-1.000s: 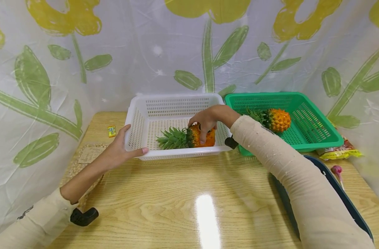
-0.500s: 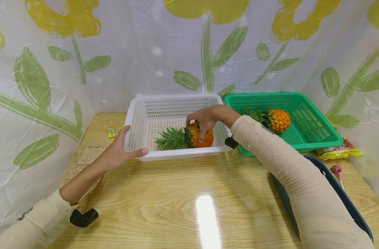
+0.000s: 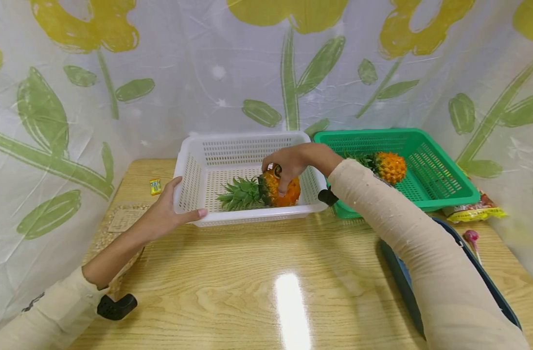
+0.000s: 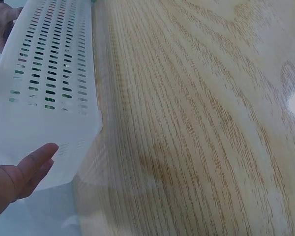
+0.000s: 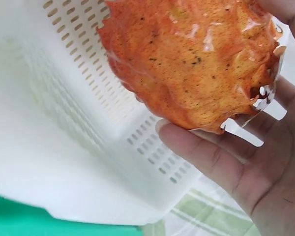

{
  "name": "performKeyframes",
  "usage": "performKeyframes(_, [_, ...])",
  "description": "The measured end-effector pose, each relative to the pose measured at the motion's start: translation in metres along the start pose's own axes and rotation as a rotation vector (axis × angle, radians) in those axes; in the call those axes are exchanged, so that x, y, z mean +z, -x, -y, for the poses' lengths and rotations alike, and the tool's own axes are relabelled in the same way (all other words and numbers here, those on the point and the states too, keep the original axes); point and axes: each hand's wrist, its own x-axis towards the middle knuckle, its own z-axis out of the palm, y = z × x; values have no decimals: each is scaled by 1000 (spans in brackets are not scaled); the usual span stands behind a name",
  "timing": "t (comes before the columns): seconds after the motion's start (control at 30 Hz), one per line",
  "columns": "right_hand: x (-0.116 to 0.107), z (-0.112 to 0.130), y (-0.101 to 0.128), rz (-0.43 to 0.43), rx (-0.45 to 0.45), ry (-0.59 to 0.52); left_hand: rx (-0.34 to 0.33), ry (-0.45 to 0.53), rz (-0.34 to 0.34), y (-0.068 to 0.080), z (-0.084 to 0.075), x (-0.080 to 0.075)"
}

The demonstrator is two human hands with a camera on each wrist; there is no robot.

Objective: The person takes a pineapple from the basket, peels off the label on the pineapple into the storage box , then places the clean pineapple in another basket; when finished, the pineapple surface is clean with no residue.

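My right hand [image 3: 286, 167] grips an orange pineapple [image 3: 288, 191] inside the white basket [image 3: 192, 175], its green crown [image 3: 239, 193] pointing left. In the right wrist view the pineapple's orange base [image 5: 191, 69] fills the frame, with my fingers [image 5: 201, 152] curled under it above the basket's slotted wall [image 5: 69, 108]. My left hand [image 3: 170, 209] holds the basket's front left corner, thumb along the front rim. In the left wrist view the thumb [image 4: 32, 164] lies against the white basket's wall [image 4: 49, 83]. A second pineapple [image 3: 386, 166] lies in the green basket [image 3: 441, 189].
The wooden table [image 3: 249, 282] spreads in front of the baskets. A small yellow packet [image 3: 154, 185] lies at the far left, a snack bag [image 3: 474, 211] and a pink lollipop [image 3: 471, 238] at the right. A dark blue tray [image 3: 489, 291] sits under my right arm.
My right hand has lifted the pineapple slightly and shifted it a little left within the white basket. The left hand stays on the basket's corner.
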Motion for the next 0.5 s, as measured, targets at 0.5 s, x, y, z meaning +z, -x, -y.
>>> performKeyframes(0.5, [-8, -3, 16, -80, 11, 15, -4, 16, 9, 0, -1, 0])
